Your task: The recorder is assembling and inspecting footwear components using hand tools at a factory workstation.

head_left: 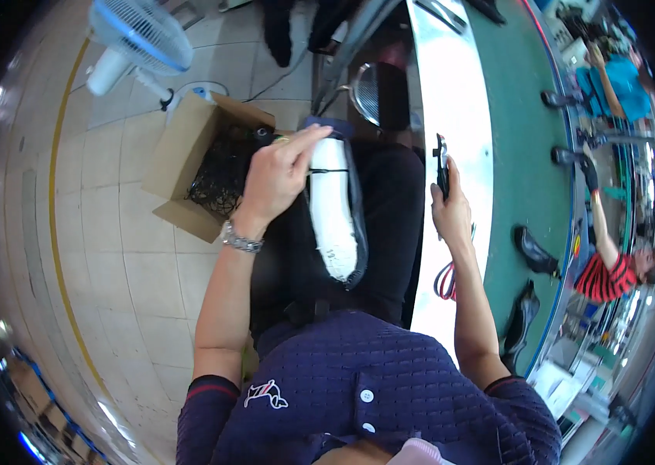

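A shoe upper on its last lies across my lap with its underside up. That underside is white, edged in black, and a thin black band crosses it near the far end. My left hand is closed on the shoe's far end from the left, fingers laid over the rim. To the right, my right hand grips a slim black hand tool above the white tabletop. The tool's exact kind is not clear. A red and dark cord loop lies near my right forearm.
An open cardboard box with a tangle of black strips stands left of my legs, near a white fan. Beyond the tabletop, a green conveyor belt carries several black shoes. Two co-workers are across it.
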Action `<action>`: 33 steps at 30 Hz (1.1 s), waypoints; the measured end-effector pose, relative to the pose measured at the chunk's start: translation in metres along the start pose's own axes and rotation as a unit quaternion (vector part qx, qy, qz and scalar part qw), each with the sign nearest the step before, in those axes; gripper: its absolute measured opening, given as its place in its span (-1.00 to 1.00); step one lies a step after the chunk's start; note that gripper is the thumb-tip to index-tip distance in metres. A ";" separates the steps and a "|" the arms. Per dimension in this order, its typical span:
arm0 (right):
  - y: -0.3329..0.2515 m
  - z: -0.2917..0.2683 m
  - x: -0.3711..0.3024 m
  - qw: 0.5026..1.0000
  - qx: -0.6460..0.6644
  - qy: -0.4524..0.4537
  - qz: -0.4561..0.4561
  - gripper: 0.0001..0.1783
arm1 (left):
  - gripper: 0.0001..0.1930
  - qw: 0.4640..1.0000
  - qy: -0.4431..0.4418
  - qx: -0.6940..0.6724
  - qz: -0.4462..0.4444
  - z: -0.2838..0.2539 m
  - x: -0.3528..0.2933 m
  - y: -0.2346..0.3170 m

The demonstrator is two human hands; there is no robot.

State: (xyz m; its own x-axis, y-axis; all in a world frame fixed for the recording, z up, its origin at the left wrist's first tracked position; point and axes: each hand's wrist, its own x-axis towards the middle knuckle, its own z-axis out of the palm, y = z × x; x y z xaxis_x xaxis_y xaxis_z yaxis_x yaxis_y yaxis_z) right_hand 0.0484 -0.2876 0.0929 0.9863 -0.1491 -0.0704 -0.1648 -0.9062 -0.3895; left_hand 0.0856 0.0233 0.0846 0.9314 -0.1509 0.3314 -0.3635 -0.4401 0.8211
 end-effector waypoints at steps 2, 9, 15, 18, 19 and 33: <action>0.032 0.014 0.003 0.995 -0.011 -0.016 0.094 -0.30 | -0.70 1.000 0.000 -0.019 -0.005 -0.004 0.004 0.004; 0.104 0.019 -0.091 0.988 0.004 0.104 0.116 -0.50 | -0.69 0.997 -0.032 -0.060 -0.026 -0.008 0.004 0.005; 0.156 0.013 -0.198 0.964 -0.001 0.082 0.255 -0.58 | -0.68 0.997 -0.029 -0.066 -0.026 -0.001 0.000 0.001; 0.136 -0.006 -0.182 0.910 0.186 -0.006 0.371 -0.57 | -0.63 0.973 0.042 -0.178 -0.141 0.004 -0.007 0.008; 0.127 -0.013 -0.175 0.880 0.285 -0.023 0.380 -0.60 | -0.45 0.951 0.017 -0.243 -0.188 -0.001 -0.010 0.006; -0.076 -0.053 -0.101 0.658 0.564 -0.470 0.169 -0.11 | -0.81 0.975 0.190 -0.018 -0.116 0.035 -0.043 0.043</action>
State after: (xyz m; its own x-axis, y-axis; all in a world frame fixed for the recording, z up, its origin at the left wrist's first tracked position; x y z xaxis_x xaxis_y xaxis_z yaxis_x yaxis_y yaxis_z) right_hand -0.0381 -0.2242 0.1781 0.5401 0.5252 -0.6576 -0.7957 0.0643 -0.6022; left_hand 0.0309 -0.0199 0.0897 0.9159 0.2911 0.2766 -0.1501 -0.3907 0.9082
